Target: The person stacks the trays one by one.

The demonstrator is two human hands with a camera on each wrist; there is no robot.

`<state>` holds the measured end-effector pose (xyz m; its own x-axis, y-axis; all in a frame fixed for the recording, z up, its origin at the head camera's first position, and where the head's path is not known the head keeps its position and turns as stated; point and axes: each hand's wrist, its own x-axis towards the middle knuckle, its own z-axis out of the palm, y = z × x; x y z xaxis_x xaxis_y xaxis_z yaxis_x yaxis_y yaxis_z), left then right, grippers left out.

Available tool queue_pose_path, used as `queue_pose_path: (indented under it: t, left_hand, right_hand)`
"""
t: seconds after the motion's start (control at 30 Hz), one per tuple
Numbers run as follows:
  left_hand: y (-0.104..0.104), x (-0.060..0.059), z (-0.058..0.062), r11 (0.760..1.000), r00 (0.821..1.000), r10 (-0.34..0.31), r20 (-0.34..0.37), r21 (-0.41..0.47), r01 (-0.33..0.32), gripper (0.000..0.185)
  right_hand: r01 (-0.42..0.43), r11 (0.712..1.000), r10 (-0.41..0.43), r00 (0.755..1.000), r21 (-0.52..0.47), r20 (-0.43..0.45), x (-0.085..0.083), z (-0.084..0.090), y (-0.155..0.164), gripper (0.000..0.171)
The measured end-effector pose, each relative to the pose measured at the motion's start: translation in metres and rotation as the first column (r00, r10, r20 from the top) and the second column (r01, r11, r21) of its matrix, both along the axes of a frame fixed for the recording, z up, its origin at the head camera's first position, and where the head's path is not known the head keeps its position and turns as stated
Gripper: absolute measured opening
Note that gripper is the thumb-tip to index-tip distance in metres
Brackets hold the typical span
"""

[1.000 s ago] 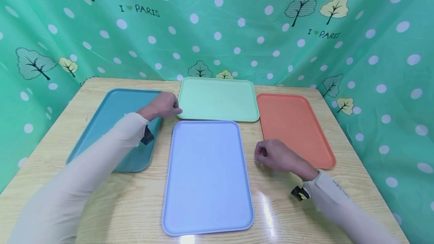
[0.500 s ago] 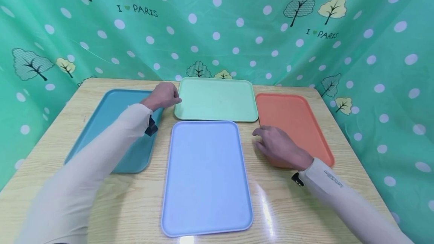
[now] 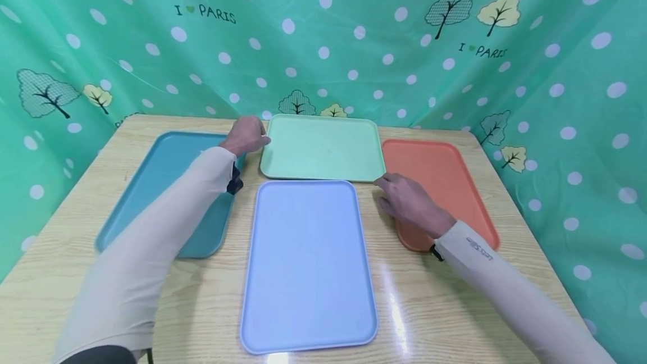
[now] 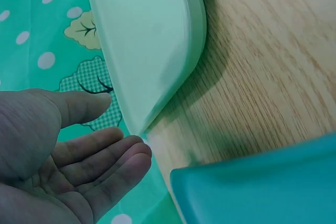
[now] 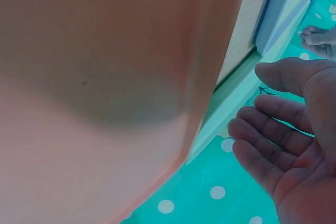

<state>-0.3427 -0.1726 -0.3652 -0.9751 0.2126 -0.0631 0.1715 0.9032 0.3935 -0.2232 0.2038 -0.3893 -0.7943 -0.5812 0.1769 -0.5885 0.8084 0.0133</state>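
Observation:
My left hand (image 3: 246, 135) is at the left side of a pale green tray (image 3: 323, 148). In the left wrist view its relaxed fingers (image 4: 105, 163) hold nothing, and the fingertips are close to the tray's corner. Over the left edge of an orange-red tray (image 3: 434, 178) is my right hand (image 3: 410, 204), fingertips by the green tray's near right corner. The right wrist view shows loosely bent fingers (image 5: 273, 129) and a bare palm. A blue-lilac tray (image 3: 308, 263) lies between the hands, nearer me, with its far edge along the green tray.
On the left a teal tray (image 3: 202, 235) lies partly under my left forearm. The wooden table (image 3: 212, 308) carries all the trays. A green dotted curtain (image 3: 323, 27) hangs behind and along both sides.
My right hand has moved away from me and left, from beside the orange-red tray to the green tray's corner, its fingers straightening. My left hand has shifted slightly farther back.

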Motion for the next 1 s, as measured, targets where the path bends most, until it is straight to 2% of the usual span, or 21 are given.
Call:
queue_pose_path:
  t: [0.2, 0.33, 0.57, 0.87, 1.0]
  left_hand:
    - [0.002, -0.008, -0.009, 1.0, 1.0, 0.02, -0.011, -0.01, -0.02, 0.052]
    - [0.004, -0.012, -0.014, 0.999, 0.999, 0.043, -0.027, -0.012, -0.043, 0.049]
    - [0.004, -0.02, -0.022, 0.995, 0.996, 0.089, -0.01, -0.034, -0.09, 0.045]
    - [0.004, -0.026, -0.028, 0.993, 0.993, 0.117, 0.035, 0.026, -0.118, 0.046]
    - [0.005, -0.027, -0.031, 0.993, 0.993, 0.114, 0.024, 0.032, -0.115, 0.045]
  right_hand:
    - [-0.034, 0.999, 0.034, 0.999, -0.017, 0.016, -0.009, -0.006, -0.001, 0.024]
    - [-0.014, 1.0, 0.014, 1.0, -0.024, 0.024, -0.014, -0.01, 0.001, 0.019]
    - [0.006, 1.0, -0.006, 1.0, -0.009, 0.019, -0.025, -0.013, 0.003, 0.018]
    - [0.045, 0.998, -0.048, 0.995, 0.042, 0.082, -0.038, -0.015, 0.0, 0.013]
    - [0.059, 0.996, -0.064, 0.994, 0.064, 0.09, -0.041, -0.016, -0.002, 0.012]
